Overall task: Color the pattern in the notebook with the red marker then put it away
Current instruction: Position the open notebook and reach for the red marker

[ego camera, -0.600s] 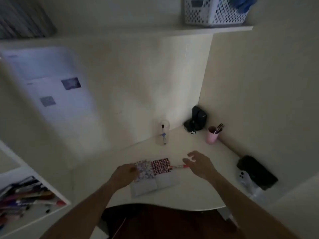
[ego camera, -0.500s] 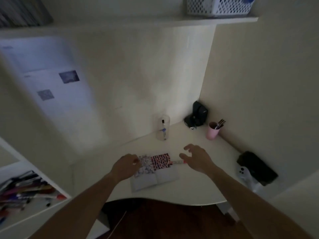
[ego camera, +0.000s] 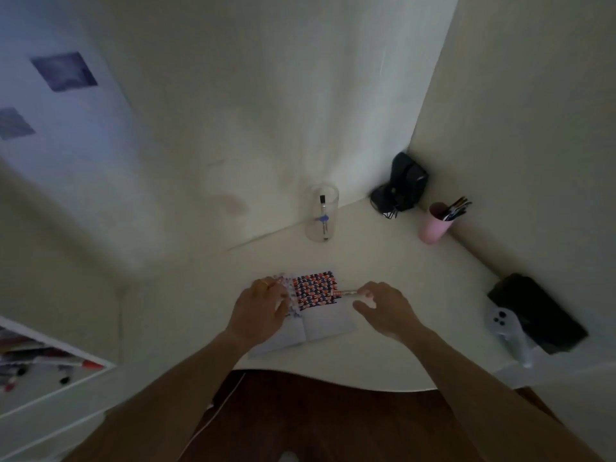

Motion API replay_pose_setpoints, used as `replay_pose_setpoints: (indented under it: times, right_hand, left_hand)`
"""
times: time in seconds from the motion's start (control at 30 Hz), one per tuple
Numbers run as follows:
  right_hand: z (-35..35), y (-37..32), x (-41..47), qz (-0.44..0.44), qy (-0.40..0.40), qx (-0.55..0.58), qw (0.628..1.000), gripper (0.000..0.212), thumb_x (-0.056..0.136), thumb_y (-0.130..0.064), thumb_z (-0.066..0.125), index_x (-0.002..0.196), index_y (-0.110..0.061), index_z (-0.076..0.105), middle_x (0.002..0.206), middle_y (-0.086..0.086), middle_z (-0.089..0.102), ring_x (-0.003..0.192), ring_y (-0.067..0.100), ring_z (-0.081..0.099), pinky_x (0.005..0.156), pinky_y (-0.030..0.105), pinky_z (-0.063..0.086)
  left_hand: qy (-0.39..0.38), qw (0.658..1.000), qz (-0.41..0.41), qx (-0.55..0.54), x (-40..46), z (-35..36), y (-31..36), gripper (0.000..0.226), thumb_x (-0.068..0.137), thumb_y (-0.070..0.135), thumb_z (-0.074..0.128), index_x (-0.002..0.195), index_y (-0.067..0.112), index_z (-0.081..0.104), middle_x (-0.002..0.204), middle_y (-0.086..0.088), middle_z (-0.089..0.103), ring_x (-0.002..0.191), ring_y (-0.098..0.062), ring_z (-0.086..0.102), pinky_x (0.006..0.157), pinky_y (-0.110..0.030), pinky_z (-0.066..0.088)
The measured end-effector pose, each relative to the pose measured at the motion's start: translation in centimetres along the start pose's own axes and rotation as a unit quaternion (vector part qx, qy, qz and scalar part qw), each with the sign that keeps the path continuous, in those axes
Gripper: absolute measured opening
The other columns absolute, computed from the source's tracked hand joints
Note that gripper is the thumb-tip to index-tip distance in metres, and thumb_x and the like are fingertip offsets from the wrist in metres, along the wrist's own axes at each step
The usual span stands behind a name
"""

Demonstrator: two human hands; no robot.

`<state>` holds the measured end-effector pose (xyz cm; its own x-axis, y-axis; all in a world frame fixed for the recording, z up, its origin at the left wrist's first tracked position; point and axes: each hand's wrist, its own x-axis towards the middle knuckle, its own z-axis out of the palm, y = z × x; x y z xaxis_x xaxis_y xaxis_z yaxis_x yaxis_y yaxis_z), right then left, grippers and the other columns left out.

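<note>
Surface [ego camera: 383, 331]: pale corner desk, dim light, walls on two sides. We list what lies on it.

Notebook [ego camera: 310, 315]: open flat near the front edge, within easy reach of both hands. The upper part of the right page carries a dense pattern [ego camera: 315, 290] in red and dark blue; the lower part of the page is blank. We judge the colouring well advanced, though we cannot tell whether any cells remain uncoloured.

Left hand [ego camera: 258, 311]: palm down on the left page, fingers spread, pressing the notebook flat. We judge this steadies the paper for the work. It grips nothing. A ring shows on one finger.

Marker [ego camera: 345, 292]: lies on the surface at the right edge of the pattern, pointing sideways, its red end toward the page.

Right hand [ego camera: 383, 306]: fingers curled and loosely apart, fingertips at the marker's outer end. We cannot tell whether it grips the marker or only touches it.

Clear cup [ego camera: 322, 217]: at the back wall, holds one pen upright. We judge it a likely place for the marker afterwards.

Pink cup [ego camera: 435, 223]: near the corner, holds dark pens or brushes.

Black pouch [ego camera: 401, 185]: in the corner. Black case [ego camera: 536, 311] and white controller [ego camera: 505, 325]: at the right edge, well apart from the notebook.

Writing: none legible; the marker's label is too small to read.
</note>
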<state>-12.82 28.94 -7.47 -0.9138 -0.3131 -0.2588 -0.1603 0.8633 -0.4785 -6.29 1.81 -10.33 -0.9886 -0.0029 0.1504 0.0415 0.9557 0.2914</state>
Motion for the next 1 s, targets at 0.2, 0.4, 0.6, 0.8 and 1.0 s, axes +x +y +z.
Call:
replay_pose_setpoints:
  times: [0.2,0.4,0.6,0.8,1.0]
  right_hand:
    - [8.9,5.5,3.1,0.001,0.052,0.016,0.999,0.034,0.096,-0.041,0.057,0.123,-0.021,0.064,0.129,0.004,0.063,0.118,0.022,0.058,0.100,0.033,0.042]
    - [15.5,9.2,4.8,-0.049,0.175,-0.038,0.983,0.024,0.091,-0.032,0.064,0.110,-0.016,0.068,0.116,0.006,0.064,0.109,0.027,0.055,0.091,0.035,0.046]
    - [18.9,10.9,5.5,-0.111,0.284,-0.117,0.945,0.032,0.093,-0.036,0.044,0.105,-0.015,0.064,0.107,0.005,0.063,0.100,0.026,0.056,0.089,0.036,0.046]
    - [19.5,10.6,4.8,-0.112,0.326,-0.109,0.932,0.023,0.093,-0.030,0.051,0.100,-0.012,0.063,0.101,0.009,0.064,0.093,0.029,0.055,0.078,0.040,0.049]
    - [19.4,9.9,3.6,-0.090,0.323,-0.099,0.937,0.027,0.094,-0.029,0.049,0.102,-0.011,0.067,0.106,0.009,0.066,0.101,0.031,0.056,0.082,0.040,0.049]
  left_hand:
    - [0.041,0.999,0.000,-0.025,0.3,9.6,-1.4,0.017,0.091,0.028,0.055,0.099,0.019,0.066,0.106,-0.005,0.065,0.094,-0.026,0.063,0.072,-0.037,0.053]
    - [0.098,0.995,-0.003,0.025,-0.4,16.6,-2.2,0.025,0.091,0.036,0.052,0.106,0.019,0.064,0.120,-0.007,0.061,0.109,-0.029,0.055,0.085,-0.044,0.047]
    - [0.160,0.985,0.012,0.066,-1.3,18.4,-2.1,0.035,0.088,0.049,0.052,0.107,0.022,0.062,0.120,-0.008,0.061,0.110,-0.030,0.054,0.087,-0.043,0.041]
    - [0.187,0.979,0.022,0.080,-2.1,18.7,-1.7,0.038,0.086,0.052,0.052,0.104,0.021,0.064,0.113,-0.008,0.063,0.104,-0.031,0.056,0.082,-0.044,0.048]
    - [0.176,0.980,0.008,0.087,-3.3,18.8,-1.1,0.044,0.085,0.054,0.047,0.105,0.020,0.066,0.112,-0.009,0.065,0.104,-0.034,0.059,0.080,-0.046,0.051]
